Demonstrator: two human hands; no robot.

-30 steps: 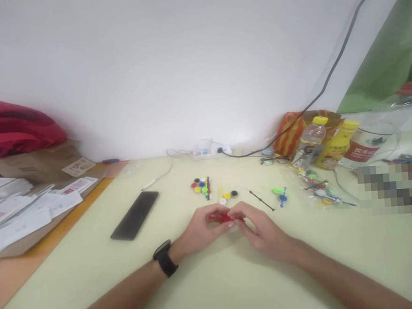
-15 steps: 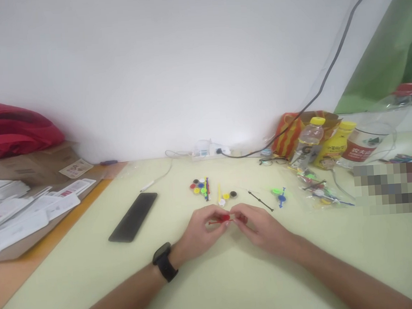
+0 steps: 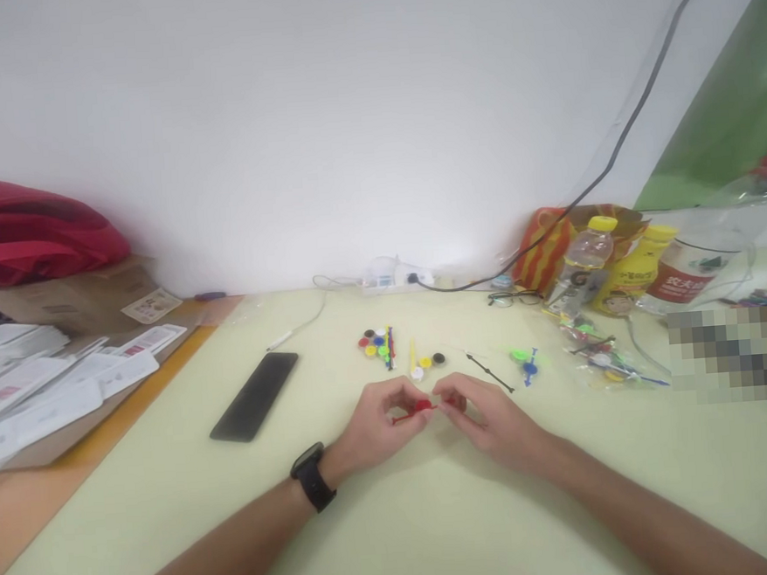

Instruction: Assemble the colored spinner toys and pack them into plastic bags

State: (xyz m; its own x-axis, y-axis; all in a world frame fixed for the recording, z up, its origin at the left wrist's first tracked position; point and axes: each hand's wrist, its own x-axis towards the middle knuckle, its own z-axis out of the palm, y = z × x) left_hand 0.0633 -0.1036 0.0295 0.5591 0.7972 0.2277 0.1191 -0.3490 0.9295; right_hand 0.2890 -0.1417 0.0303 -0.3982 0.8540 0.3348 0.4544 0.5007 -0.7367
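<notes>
Between my two hands is a small red plastic spinner arrow (image 3: pixel 402 418) with a round red disc (image 3: pixel 421 405) at its middle. My left hand (image 3: pixel 384 428) pinches it near the disc, one arrow end poking out into the curve of the palm. At the other end, the fingertips of my right hand (image 3: pixel 481 412) are closed on the thin shaft, and a bit of red shows among them. Just beyond the hands lie a yellow arrow (image 3: pixel 413 354), a white disc (image 3: pixel 418 373), a yellow disc (image 3: pixel 426 362), a black disc (image 3: pixel 438 359) and a long black arrow (image 3: pixel 491 373).
Several coloured discs (image 3: pixel 375 341) lie beside a row of arrows (image 3: pixel 390 348). A blue spinner (image 3: pixel 530 369) and a plastic bag of parts (image 3: pixel 605 360) are to the right, before bottles (image 3: pixel 582 260). At left are a phone (image 3: pixel 255 397) and white packets (image 3: pixel 68 388).
The view has shifted slightly, so the table things appear a little further right. Both hands keep their pinch on the red spinner; more red shows at the right fingertips.
</notes>
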